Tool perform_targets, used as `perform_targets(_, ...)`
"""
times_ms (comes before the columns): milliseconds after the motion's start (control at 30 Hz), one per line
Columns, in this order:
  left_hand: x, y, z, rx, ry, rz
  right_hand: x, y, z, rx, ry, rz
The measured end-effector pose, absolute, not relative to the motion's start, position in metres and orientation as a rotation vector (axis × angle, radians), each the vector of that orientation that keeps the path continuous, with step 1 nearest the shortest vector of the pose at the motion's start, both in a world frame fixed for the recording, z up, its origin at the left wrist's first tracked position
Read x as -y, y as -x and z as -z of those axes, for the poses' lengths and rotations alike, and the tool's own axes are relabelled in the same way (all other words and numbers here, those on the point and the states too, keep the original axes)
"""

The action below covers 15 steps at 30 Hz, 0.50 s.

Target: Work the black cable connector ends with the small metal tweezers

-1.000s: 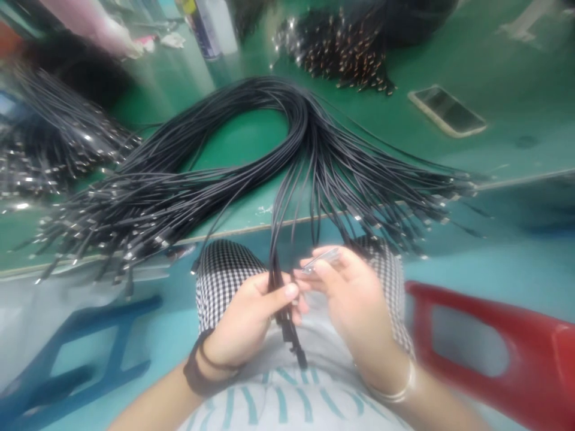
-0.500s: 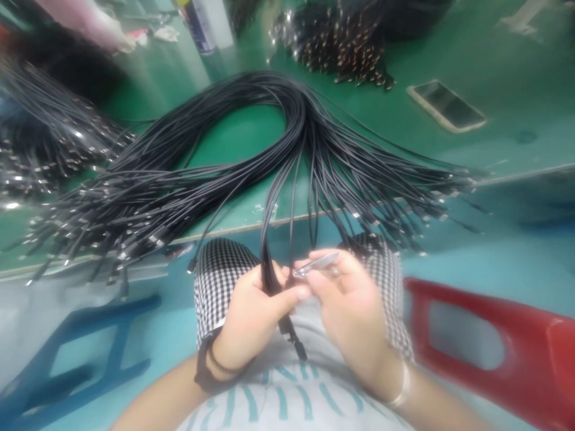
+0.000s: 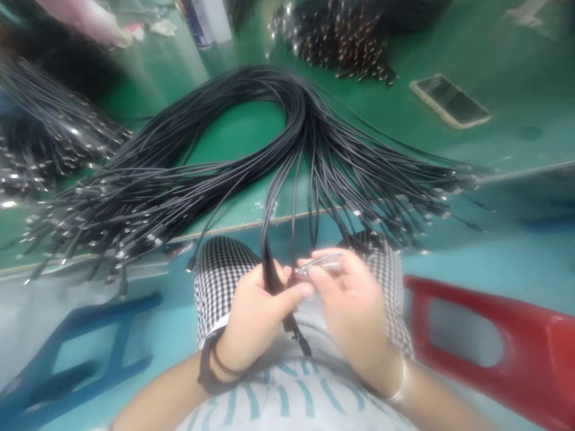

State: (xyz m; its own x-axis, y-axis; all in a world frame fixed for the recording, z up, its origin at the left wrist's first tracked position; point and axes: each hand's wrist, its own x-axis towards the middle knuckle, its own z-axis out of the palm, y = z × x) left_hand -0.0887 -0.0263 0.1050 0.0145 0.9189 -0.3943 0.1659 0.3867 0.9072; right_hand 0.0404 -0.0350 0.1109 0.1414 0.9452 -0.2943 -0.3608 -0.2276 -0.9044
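My left hand [image 3: 256, 317] is shut around several black cables [image 3: 272, 263], whose ends stick out below it as a black connector end [image 3: 294, 335]. These cables rise from a large looped bundle of black cables [image 3: 305, 126] lying across the green table, with metal-tipped ends fanned out left and right. My right hand [image 3: 353, 305] pinches a small, slim metal piece [image 3: 318, 263] between its thumb and fingers, right next to the left hand's cables. The exact kind of metal piece is hard to tell.
Behind the bundle lie a pile of cables with metal ends [image 3: 336, 42], another pile at left [image 3: 49, 131] and a phone [image 3: 449, 99]. A spray can [image 3: 200, 21] stands at the back. A red plastic chair back [image 3: 494, 335] and a blue stool frame [image 3: 81, 353] are beside me.
The view has tilted slightly, shifting the table higher in the picture. The metal piece now lies flatter in my right hand, and the cable end below my left hand looks shorter.
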Motion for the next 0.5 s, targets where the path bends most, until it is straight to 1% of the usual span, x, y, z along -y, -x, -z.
perform_targets(133, 0.027, 0.088, -0.105, -1.409, -1.014, -0.786, 0.034, -0.041, -0.105, 0.587, 1.176, -1.436)
perform_targets(233, 0.027, 0.087, -0.102, -1.348, -0.968, -0.795, 0.034, -0.044, -0.101, 0.584, 1.051, -1.504)
perform_targets(333, 0.028, 0.09, -0.098, -1.187, -0.91, -0.739, 0.03, -0.051, -0.104, 0.808, 1.023, -1.604)
perform_targets(400, 0.029, 0.094, -0.096, -1.03, -0.861, -0.672, 0.026, -0.066, -0.108, 1.054, 1.178, -1.612)
perform_targets(433, 0.03, 0.097, -0.095, -0.957, -0.826, -0.641, 0.023, -0.077, -0.109, 1.181, 1.313, -1.542)
perform_targets(467, 0.031, 0.1, -0.094, -0.905, -0.776, -0.616, 0.02, -0.091, -0.11, 1.289, 1.483, -1.398)
perform_targets(500, 0.033, 0.104, -0.092, -0.871, -0.724, -0.603, 0.018, -0.107, -0.111, 1.367, 1.668, -1.176)
